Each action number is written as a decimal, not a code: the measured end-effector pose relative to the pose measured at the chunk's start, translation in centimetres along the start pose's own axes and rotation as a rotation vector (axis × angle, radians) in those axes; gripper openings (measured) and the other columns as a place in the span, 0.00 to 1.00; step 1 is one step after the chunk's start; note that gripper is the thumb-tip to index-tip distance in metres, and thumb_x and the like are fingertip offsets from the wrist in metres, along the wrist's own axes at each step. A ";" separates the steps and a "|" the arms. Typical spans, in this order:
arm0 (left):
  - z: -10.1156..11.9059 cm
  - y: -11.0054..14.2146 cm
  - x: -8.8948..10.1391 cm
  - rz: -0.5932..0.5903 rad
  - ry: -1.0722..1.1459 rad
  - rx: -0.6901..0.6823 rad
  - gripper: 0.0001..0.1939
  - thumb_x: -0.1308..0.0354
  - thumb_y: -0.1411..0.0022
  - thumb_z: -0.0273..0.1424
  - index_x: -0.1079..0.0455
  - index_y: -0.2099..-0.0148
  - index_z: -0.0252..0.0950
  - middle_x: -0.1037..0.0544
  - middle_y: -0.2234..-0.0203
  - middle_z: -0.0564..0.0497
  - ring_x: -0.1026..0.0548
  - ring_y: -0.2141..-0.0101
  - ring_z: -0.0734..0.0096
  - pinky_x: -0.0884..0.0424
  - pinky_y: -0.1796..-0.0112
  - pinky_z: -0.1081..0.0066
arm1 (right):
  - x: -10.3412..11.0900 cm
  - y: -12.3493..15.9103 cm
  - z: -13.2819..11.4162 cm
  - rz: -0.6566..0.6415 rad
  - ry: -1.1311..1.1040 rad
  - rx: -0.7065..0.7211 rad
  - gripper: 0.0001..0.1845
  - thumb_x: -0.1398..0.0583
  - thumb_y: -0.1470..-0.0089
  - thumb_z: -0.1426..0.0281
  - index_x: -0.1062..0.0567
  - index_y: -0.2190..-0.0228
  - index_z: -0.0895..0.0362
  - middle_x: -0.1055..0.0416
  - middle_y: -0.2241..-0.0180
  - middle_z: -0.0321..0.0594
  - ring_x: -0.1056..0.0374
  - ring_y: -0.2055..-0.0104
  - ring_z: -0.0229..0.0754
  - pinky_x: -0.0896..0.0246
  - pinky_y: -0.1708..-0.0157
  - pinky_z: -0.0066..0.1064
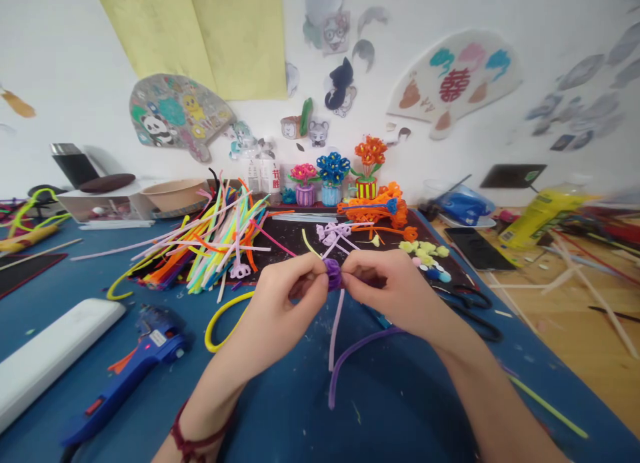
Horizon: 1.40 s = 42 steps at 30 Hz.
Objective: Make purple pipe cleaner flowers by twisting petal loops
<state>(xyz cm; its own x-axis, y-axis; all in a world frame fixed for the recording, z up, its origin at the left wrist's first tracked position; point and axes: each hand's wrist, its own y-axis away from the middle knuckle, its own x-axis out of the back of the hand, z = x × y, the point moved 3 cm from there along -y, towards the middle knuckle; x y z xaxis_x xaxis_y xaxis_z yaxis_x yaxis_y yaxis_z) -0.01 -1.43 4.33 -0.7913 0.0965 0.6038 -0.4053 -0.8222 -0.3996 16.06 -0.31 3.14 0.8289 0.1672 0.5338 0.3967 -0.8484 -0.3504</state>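
Both of my hands meet above the blue table mat (390, 396). My left hand (280, 303) and my right hand (390, 286) pinch a small coiled purple pipe cleaner piece (333, 274) between their fingertips. Its purple tail (350, 359) curves down to the mat, and a pale lilac stem (336, 329) hangs straight below the coil. A thin yellow-green pipe cleaner end (310, 243) rises just behind my left fingers. Lilac pipe cleaner flowers (333, 233) lie on the black mat behind my hands.
A heap of coloured pipe cleaners (210, 243) lies left of centre. A blue glue gun (140, 356) and a white box (50, 356) sit at the left. Black scissors (470, 309) lie right of my hand. Small pipe cleaner flower pots (333, 176) stand by the wall.
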 end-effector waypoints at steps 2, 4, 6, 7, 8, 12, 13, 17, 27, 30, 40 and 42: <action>0.1 0.0 0.0 0.035 -0.050 -0.018 0.10 0.50 0.38 0.25 0.38 0.73 0.34 0.43 0.82 0.59 0.46 0.79 0.79 0.48 0.76 0.75 | -0.1 0.0 0.0 0.028 0.024 0.016 0.07 0.43 0.48 0.75 0.31 0.77 0.58 0.42 0.81 0.30 0.49 0.78 0.32 0.55 0.79 0.24; 0.1 0.0 0.0 0.071 -0.111 -0.038 0.10 0.50 0.39 0.23 0.39 0.73 0.35 0.44 0.82 0.59 0.45 0.79 0.79 0.48 0.76 0.75 | -0.3 -0.1 -0.1 0.052 0.058 0.033 0.06 0.43 0.49 0.75 0.31 0.77 0.58 0.41 0.81 0.31 0.49 0.78 0.32 0.54 0.78 0.24; 0.1 0.0 -0.2 0.111 -0.182 -0.063 0.09 0.50 0.41 0.21 0.40 0.73 0.35 0.43 0.81 0.59 0.44 0.78 0.79 0.48 0.76 0.75 | -0.5 -0.1 -0.3 0.078 0.098 0.053 0.07 0.43 0.49 0.75 0.31 0.77 0.58 0.42 0.81 0.30 0.49 0.79 0.32 0.54 0.78 0.24; 0.1 0.1 -0.3 0.132 -0.220 -0.081 0.09 0.50 0.42 0.21 0.40 0.73 0.35 0.42 0.81 0.59 0.44 0.78 0.79 0.47 0.75 0.75 | -0.5 -0.1 -0.3 0.095 0.124 0.067 0.07 0.43 0.49 0.75 0.31 0.78 0.58 0.42 0.82 0.30 0.49 0.79 0.32 0.55 0.79 0.24; 0.2 0.1 -0.4 0.152 -0.259 -0.100 0.09 0.50 0.42 0.20 0.41 0.73 0.35 0.41 0.80 0.58 0.43 0.78 0.79 0.46 0.75 0.75 | -0.6 -0.1 -0.4 0.117 0.152 0.085 0.07 0.43 0.50 0.75 0.31 0.78 0.58 0.43 0.82 0.29 0.49 0.79 0.32 0.55 0.79 0.24; 0.3 0.2 -0.8 0.215 -0.422 -0.167 0.10 0.51 0.42 0.20 0.42 0.74 0.36 0.37 0.78 0.56 0.39 0.75 0.76 0.44 0.73 0.74 | -0.8 0.0 -0.6 0.192 0.287 0.169 0.09 0.43 0.51 0.77 0.34 0.80 0.57 0.43 0.82 0.29 0.48 0.79 0.31 0.56 0.78 0.24; 0.2 0.2 -0.9 0.226 -0.464 -0.176 0.10 0.52 0.41 0.20 0.42 0.74 0.36 0.37 0.78 0.55 0.39 0.75 0.75 0.44 0.73 0.73 | -0.8 0.1 -0.6 0.202 0.318 0.187 0.09 0.43 0.50 0.77 0.34 0.80 0.57 0.42 0.82 0.29 0.48 0.79 0.31 0.56 0.78 0.24; 0.1 0.2 -1.0 0.260 -0.643 -0.235 0.12 0.53 0.39 0.21 0.42 0.74 0.37 0.36 0.78 0.54 0.39 0.75 0.72 0.44 0.74 0.70 | -1.2 0.2 -0.5 0.236 0.415 0.255 0.09 0.44 0.50 0.77 0.34 0.79 0.57 0.39 0.81 0.30 0.45 0.79 0.32 0.53 0.77 0.24; 0.7 0.4 -1.7 0.331 -1.026 -0.443 0.14 0.51 0.37 0.20 0.40 0.75 0.38 0.37 0.81 0.51 0.40 0.76 0.65 0.44 0.75 0.67 | -1.6 0.4 -0.5 0.239 0.459 0.291 0.12 0.44 0.47 0.76 0.38 0.80 0.56 0.40 0.82 0.31 0.48 0.80 0.32 0.55 0.77 0.26; 0.9 0.4 -1.8 0.365 -1.055 -0.501 0.15 0.50 0.38 0.20 0.40 0.76 0.38 0.38 0.82 0.52 0.41 0.77 0.67 0.45 0.76 0.67 | -1.5 0.4 -0.7 0.253 0.425 0.281 0.13 0.43 0.48 0.76 0.39 0.81 0.56 0.42 0.83 0.30 0.49 0.80 0.31 0.55 0.77 0.25; 0.3 0.5 0.1 0.439 -0.543 -0.272 0.04 0.49 0.35 0.25 0.35 0.64 0.34 0.28 0.74 0.52 0.31 0.72 0.73 0.37 0.70 0.73 | -0.1 -0.1 0.1 0.295 -0.093 -0.004 0.09 0.43 0.46 0.72 0.31 0.77 0.57 0.38 0.82 0.31 0.42 0.80 0.33 0.50 0.80 0.24; 0.1 0.4 0.2 0.349 -0.463 -0.256 0.03 0.48 0.35 0.26 0.35 0.63 0.35 0.28 0.73 0.52 0.30 0.71 0.73 0.37 0.69 0.73 | -0.1 -0.2 0.3 0.276 -0.150 -0.022 0.09 0.43 0.46 0.71 0.31 0.77 0.57 0.38 0.83 0.31 0.43 0.81 0.32 0.51 0.82 0.23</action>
<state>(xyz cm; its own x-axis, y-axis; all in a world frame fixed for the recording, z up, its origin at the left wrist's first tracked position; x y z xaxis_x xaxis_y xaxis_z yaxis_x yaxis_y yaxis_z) -0.25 -1.84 4.38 -0.6398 -0.4525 0.6212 -0.3017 -0.5956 -0.7445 15.98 -0.06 2.93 0.9538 -0.0005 0.3003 0.1408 -0.8827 -0.4484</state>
